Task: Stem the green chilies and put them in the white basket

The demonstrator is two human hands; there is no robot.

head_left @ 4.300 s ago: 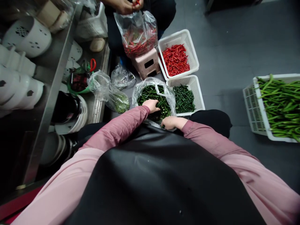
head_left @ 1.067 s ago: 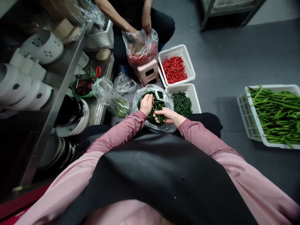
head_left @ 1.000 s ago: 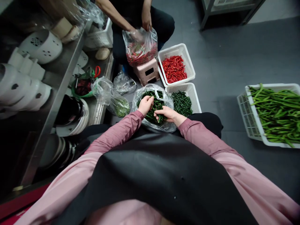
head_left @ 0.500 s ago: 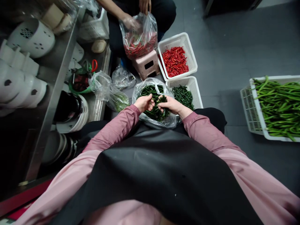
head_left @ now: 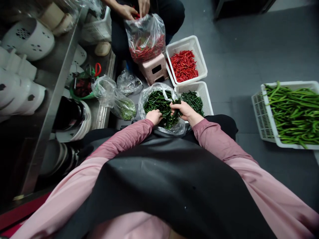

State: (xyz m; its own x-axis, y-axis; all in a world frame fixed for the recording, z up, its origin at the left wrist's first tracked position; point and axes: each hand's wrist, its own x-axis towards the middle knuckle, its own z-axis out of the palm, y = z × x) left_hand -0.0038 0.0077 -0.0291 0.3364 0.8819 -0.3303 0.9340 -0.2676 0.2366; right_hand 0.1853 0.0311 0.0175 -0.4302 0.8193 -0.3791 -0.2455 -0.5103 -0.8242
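An open clear plastic bag (head_left: pixel 142 103) full of dark green chili peppers (head_left: pixel 157 101) stands in front of my lap. My right hand (head_left: pixel 183 110) is closed around a bunch of green chilies (head_left: pixel 176 103) above the bag's right side. Over the front left of the bag, my left hand (head_left: pixel 154 116) is closed, its fingertips down among the chilies; what they pinch is hidden. Just beyond my right hand sits a white basket (head_left: pixel 207 99) with more green chilies (head_left: pixel 193 102) in it.
A white basket (head_left: pixel 203 63) of red chilies stands behind. Across from me, a person's hands (head_left: pixel 134 11) work over a bag of red chilies (head_left: pixel 147 46) on a pink stool (head_left: pixel 154 69). Long green peppers fill a basket (head_left: pixel 270 119) at right. A metal shelf (head_left: pixel 58 76) holds dishes at left.
My left hand has lowered toward me, down to the chilies in the bag. My right hand still holds its bunch, slightly raised. The other person's hand has lifted from the red chili bag.
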